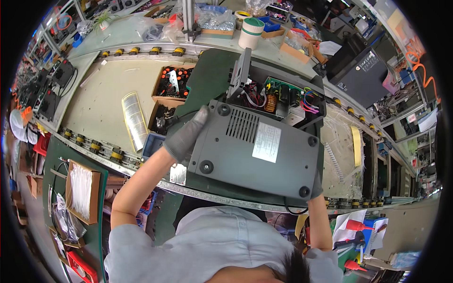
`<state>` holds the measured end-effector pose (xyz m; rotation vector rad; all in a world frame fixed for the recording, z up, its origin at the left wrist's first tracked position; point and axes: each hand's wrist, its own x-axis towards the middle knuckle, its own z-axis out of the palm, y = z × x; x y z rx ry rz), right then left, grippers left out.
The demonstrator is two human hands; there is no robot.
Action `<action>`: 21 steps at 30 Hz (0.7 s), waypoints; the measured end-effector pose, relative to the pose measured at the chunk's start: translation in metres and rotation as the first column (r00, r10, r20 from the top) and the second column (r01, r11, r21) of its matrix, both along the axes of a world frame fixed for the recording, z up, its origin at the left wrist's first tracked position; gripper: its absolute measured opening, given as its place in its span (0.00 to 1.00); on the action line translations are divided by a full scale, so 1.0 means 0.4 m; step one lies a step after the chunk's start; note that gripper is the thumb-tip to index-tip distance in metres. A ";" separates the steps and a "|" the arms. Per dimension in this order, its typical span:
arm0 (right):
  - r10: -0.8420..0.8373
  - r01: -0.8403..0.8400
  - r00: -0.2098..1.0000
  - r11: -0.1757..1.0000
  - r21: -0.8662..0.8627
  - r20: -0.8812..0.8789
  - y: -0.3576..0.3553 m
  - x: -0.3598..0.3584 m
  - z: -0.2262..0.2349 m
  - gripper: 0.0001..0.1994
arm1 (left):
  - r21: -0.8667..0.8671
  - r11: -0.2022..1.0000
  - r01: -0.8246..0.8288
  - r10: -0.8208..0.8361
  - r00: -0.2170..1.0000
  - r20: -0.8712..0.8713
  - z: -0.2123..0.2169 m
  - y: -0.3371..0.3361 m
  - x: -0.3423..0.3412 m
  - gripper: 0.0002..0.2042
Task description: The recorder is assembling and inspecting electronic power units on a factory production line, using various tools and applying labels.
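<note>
A dark grey metal casing (226, 155) is tilted up in front of me, its underside facing me with round rubber feet, vent slots and a white label (267, 142). My left hand (188, 136), in a grey glove, grips its left edge with the thumb along the top corner. At the lower right edge is my right hand (318, 186), also gloved; most of its fingers are hidden behind the casing. Just beyond lies an opened electronic unit (283, 96) with a copper coil, a green board and coloured wires showing, and a panel (241, 74) standing at its left end.
Left of the casing are cardboard boxes of small black parts (173, 84) and a blue bin (152, 144). A roller conveyor (118, 153) runs along the bench. A white canister with a green lid (251, 34) stands at the back. White ties fill a box (83, 192) at left.
</note>
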<state>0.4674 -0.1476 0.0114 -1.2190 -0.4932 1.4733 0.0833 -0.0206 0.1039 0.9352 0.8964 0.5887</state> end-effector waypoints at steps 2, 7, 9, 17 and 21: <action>-0.023 0.003 0.982 0.994 0.107 0.187 -0.029 0.010 0.029 0.22 | 0.227 0.968 -0.106 0.045 0.965 0.259 0.044 -0.046 0.022 0.39; -0.267 0.171 0.953 0.866 0.470 0.145 -0.053 -0.113 0.303 0.32 | 0.967 0.228 -0.115 0.034 0.993 0.110 0.050 -0.118 0.026 0.44; -0.355 0.219 0.927 0.778 0.589 0.124 -0.050 -0.125 0.313 0.28 | 0.999 -0.013 -0.042 -0.112 0.993 0.040 0.000 -0.115 0.023 0.39; -0.631 0.104 0.533 0.710 0.696 0.564 -0.077 -0.123 0.175 0.10 | 0.997 0.050 -0.051 0.094 0.995 0.046 -0.105 -0.151 0.003 0.25; -0.670 -0.083 0.094 0.731 0.677 0.736 -0.130 -0.137 0.103 0.20 | 0.998 0.009 -0.056 0.083 0.995 0.055 -0.103 -0.126 -0.004 0.21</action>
